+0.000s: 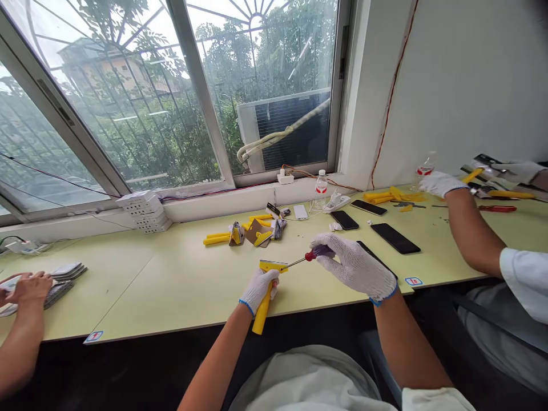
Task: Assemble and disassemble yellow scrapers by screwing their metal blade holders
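My left hand (258,289), in a white knit glove, is wrapped round the handle of a yellow scraper (261,321) just above the front of the table. The scraper's wide head points away from me and its handle end sticks out below my fist. In my gloved right hand (362,268) is a screwdriver (311,255) with a red and purple handle. Its shaft slants leftward and the tip reaches the scraper's head; whether it sits in a screw is too small to tell. Beyond my hands lie several yellow scraper parts (217,238) and a brown card piece (256,231).
Black phones (394,238) lie to the right, near a water bottle (321,189) and a power strip (338,201). White boxes (144,211) are stacked by the window. A co-worker's gloved hand (440,184) works at right; another person's hands (32,287) rest on cloths at left.
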Available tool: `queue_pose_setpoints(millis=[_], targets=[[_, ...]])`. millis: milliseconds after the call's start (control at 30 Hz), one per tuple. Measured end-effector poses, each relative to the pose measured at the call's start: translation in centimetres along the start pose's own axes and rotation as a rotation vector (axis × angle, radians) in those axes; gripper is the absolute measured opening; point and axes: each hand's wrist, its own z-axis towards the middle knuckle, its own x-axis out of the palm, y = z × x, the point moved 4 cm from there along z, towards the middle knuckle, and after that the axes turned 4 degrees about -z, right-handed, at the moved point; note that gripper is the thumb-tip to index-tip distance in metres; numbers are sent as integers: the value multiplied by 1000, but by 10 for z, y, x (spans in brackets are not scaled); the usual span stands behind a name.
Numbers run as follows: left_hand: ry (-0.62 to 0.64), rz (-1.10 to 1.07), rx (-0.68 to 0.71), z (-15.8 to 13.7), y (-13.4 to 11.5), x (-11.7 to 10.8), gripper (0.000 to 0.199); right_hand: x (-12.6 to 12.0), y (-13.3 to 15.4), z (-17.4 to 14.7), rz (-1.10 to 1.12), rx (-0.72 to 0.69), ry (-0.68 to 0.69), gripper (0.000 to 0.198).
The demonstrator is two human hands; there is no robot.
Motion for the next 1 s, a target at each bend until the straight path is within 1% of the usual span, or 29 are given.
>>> queue_pose_setpoints(millis=[133,200,400,467,567,633,700,833,1000], targets=[[-3,6,-9,-1,-2,1,25,-1,-1,2,-98,-46,-49,17],[-1,15,-7,-2,-4,2,25,1,-3,1,-140,-44,-63,17],[1,35,-5,-2,-5,3,28,3,-10,-2,-219,67,-63,27],[1,35,-2,-2,-5,3,27,2,-7,-2,-206,81,-42,29],[-4,37,1,-2,-5,2,27,1,-2,-1,-97,38,15,35],[-8,40,-3,-3,-5,2,28,0,1,0,-32,3,48,29],[-11,43,-10,-3,-5,2,29,-1,3,1,-20,-16,54,22],[-11,40,-7,-2,-4,2,29,-4,5,3,-55,-46,28,19],[-8,33,-7,-1,-2,1,28,-3,6,2,-95,-69,61,14]])
